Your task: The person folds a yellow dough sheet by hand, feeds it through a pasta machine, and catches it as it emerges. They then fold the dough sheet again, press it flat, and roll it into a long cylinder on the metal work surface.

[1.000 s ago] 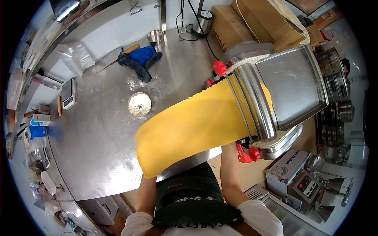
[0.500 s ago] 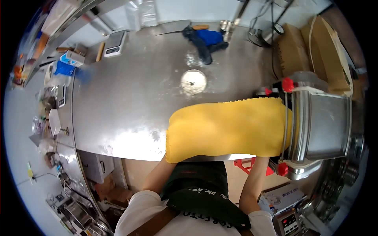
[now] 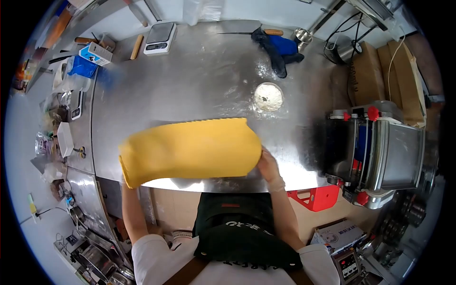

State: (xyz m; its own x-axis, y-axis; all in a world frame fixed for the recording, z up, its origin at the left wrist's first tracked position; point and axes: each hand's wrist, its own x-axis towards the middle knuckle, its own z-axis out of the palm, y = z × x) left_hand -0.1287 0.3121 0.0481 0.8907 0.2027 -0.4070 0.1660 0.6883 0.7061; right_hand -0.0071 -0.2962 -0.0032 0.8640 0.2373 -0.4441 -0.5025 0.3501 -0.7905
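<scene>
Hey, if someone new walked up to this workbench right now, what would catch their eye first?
Probably the broad yellow sheet, spread over the table's near edge with the right hand at its right end. Next, the metal roller machine with red knobs at the far right, then the round dish of white powder beyond the sheet.

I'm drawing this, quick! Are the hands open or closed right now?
Left hand: hidden by the dough, so I can't tell.
Right hand: holding the dough's right end, some fingers hidden.
</scene>
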